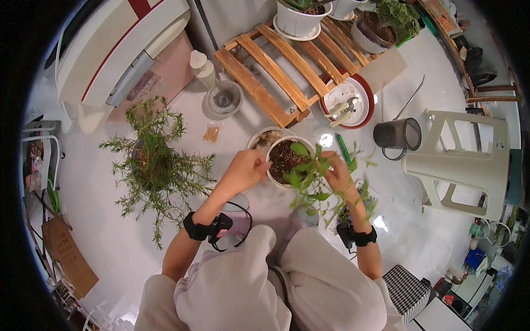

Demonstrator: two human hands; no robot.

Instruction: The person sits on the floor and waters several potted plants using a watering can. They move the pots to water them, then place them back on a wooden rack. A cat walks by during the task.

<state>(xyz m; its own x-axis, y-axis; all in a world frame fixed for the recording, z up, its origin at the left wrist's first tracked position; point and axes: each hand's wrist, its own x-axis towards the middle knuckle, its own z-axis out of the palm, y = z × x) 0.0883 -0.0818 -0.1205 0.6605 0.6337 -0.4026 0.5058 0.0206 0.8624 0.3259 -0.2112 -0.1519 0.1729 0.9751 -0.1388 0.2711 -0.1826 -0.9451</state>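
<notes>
A white plant pot of dark soil with tan granules on top is held low in front of me. From it a leafy green plant leans to the right. My left hand grips the pot's left rim, thumb over the edge. At the right side of the pot is my right hand, its fingers curled in by the rim and partly behind leaves. Whether it grips the rim or a stem cannot be made out. Beneath the pot's far left edge shows a round dish with soil residue.
Left stands a bushy potted plant; beyond are a small seed packet and a clear bowl. A slatted wooden stand lies ahead. Rightward are a green pen-like tool, a watering can and a plastic stool.
</notes>
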